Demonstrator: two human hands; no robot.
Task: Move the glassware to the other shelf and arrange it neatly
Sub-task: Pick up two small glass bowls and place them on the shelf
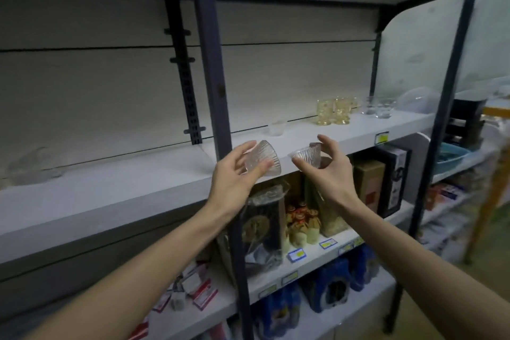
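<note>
My left hand (234, 171) gripping a ribbed glass bowl (263, 159) tipped sideways, my right hand (329, 167) pinching another ribbed bowl (306, 156) upright, both hovering before the white shelf (303, 136).

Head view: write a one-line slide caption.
Left hand and right hand each hold a ribbed glass bowl before the white shelf with amber glasses.

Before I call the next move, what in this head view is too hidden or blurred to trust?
- Glassware at far left of the shelf: motion blur, shape unreadable.
- Small clear cup: faint, condition unclear.
- Price tag: too small to read.
- Ribbed bowl in the right hand: the fingers hide its base.
- Top shelf contents: cut off by the frame edge.
</note>
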